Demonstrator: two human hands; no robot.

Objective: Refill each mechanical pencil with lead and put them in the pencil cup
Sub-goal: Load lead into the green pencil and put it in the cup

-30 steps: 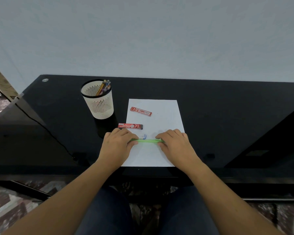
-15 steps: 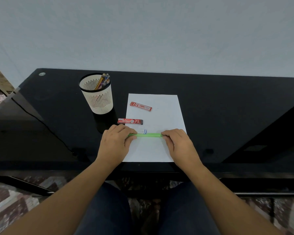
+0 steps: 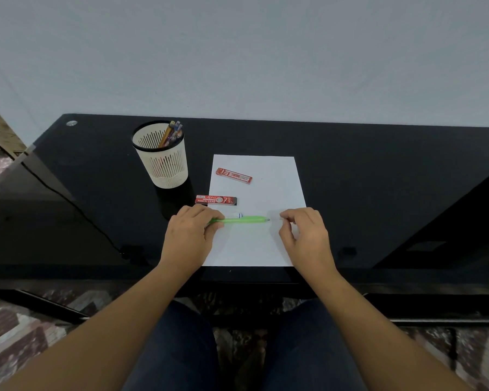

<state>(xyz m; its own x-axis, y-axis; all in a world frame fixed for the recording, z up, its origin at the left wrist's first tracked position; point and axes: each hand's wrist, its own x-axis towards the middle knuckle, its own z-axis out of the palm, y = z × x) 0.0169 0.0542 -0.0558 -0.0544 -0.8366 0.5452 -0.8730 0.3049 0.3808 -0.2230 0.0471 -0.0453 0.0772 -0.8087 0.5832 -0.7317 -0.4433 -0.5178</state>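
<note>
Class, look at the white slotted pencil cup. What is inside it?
Inside the pencil cup, a bunch of pencils leans against its rim, tops poking out. Their lower ends are mostly covered by the wall, so no exact count.

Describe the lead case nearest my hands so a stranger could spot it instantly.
On the black desk lies a white sheet of paper, a slotted pencil cup to its left. The lead case straddles the sheet's left edge, in front of the cup. Unlike the other red case, tilted and wholly on the paper, it lies level.
</note>
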